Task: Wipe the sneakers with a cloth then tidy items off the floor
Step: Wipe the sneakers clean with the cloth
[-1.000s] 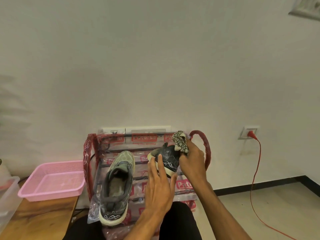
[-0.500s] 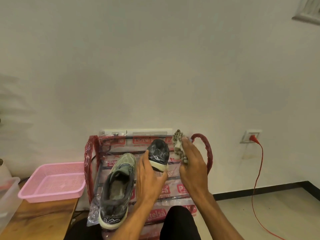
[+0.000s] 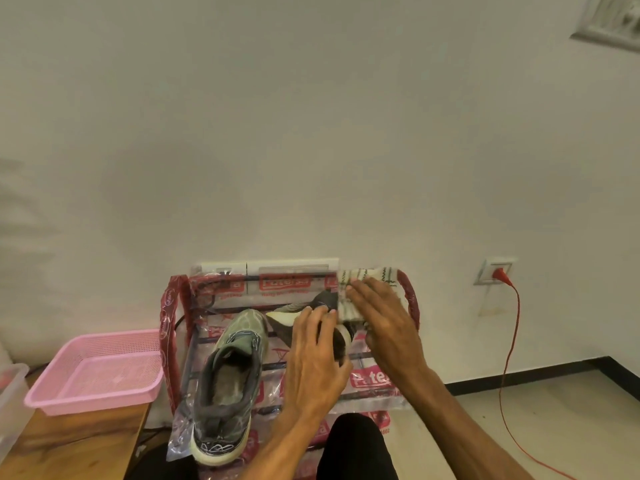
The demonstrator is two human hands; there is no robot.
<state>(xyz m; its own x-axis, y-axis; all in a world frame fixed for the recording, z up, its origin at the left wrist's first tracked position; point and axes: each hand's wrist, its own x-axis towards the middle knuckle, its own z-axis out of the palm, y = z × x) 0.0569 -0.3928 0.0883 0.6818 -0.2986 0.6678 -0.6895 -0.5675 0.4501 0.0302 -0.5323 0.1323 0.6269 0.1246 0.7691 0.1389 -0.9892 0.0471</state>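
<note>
1. Since half a second ago, the held sneaker (image 3: 323,296) has tipped over, so its pale sole edge now faces left. The cloth (image 3: 367,277) has opened from a bunch into a flat pad.
2. Wiping the first shoe looks to be under way. The next move calls for a firm stroke along the toe while the other hand steadies and turns the shoe.
3. Rack (image 3: 169,306): a red tube frame wrapped in glossy printed plastic, standing against the wall.
4. Second sneaker (image 3: 228,375): olive mesh with a thick pale sole, lying on the rack.
5. The held sneaker has a dark, smooth toe and is raised over the rack's right half.
6. Left hand (image 3: 313,355): fingers are curled round the shoe, gripping it.
7. Right hand (image 3: 384,323): fingers are nearly straight, pressing the cloth to the toe; the thumb is hidden.
8. The cloth is soft, pale and knitted, with dark stitching.
</note>
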